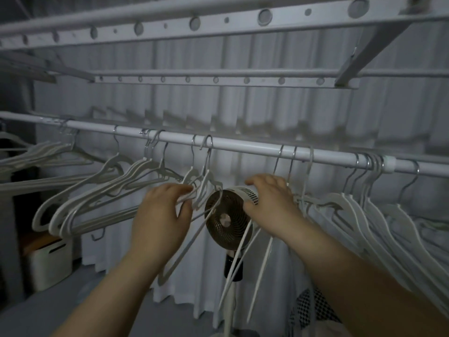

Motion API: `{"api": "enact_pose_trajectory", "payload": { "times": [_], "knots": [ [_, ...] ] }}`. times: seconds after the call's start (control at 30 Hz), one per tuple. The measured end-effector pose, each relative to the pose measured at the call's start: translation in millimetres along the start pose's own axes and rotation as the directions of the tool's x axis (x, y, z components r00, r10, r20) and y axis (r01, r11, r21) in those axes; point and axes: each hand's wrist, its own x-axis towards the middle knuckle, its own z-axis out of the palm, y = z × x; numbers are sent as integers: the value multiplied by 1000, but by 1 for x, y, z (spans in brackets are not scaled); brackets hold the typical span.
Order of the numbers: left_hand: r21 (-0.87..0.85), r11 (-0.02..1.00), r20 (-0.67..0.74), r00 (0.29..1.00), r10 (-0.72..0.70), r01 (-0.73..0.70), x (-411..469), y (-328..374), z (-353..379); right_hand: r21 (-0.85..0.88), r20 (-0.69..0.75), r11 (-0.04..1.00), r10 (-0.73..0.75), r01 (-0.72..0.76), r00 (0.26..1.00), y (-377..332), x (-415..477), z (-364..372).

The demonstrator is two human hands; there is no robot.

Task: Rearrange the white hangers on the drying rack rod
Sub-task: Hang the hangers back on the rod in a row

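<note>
A white rod (243,144) runs across the drying rack, with several white hangers hooked on it. One bunch of hangers (97,200) hangs at the left and another bunch (359,207) at the right. My left hand (160,215) grips the two middle hangers (201,186) just below their hooks. My right hand (269,203) reaches among the hangers right of centre (289,166), fingers curled over their necks; the exact grip is hidden behind the hand.
A round fan (228,217) on a stand sits behind and between my hands. Upper rack bars with holes (218,23) span overhead. A white curtain (279,113) covers the back. A white bin (48,261) stands low at the left.
</note>
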Motion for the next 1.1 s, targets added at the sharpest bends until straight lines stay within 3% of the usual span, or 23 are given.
{"api": "enact_pose_trajectory", "payload": {
  "times": [0.2, 0.3, 0.47, 0.6, 0.7, 0.83, 1.1],
  "knots": [
    [63, 986, 261, 951, -168, 157, 10, -36, -13, 46, 163, 999, 14, -22, 987, -30, 24, 22],
    [-11, 988, 269, 952, -145, 154, 14, -47, -14, 156, 264, 981, 73, -118, 962, -45, 39, 34],
    [-102, 974, 282, 945, -164, 200, 21, -63, -18, 333, 293, 897, 194, -290, 936, -63, 55, 51],
    [-148, 943, 428, 879, -211, 298, 21, -74, -17, 319, 219, 889, 267, -327, 939, -81, 59, 72],
    [-185, 932, 451, 870, -200, 310, 16, -78, -13, 349, 184, 858, 332, -377, 925, -89, 62, 84],
    [-368, 826, 470, 852, -230, 426, 14, -84, -9, 392, 191, 800, 412, -454, 891, -88, 63, 85],
    [-414, 843, 403, 900, -168, 343, 16, -78, -6, 338, 49, 828, 459, -448, 887, -65, 52, 73]
  ]
}}
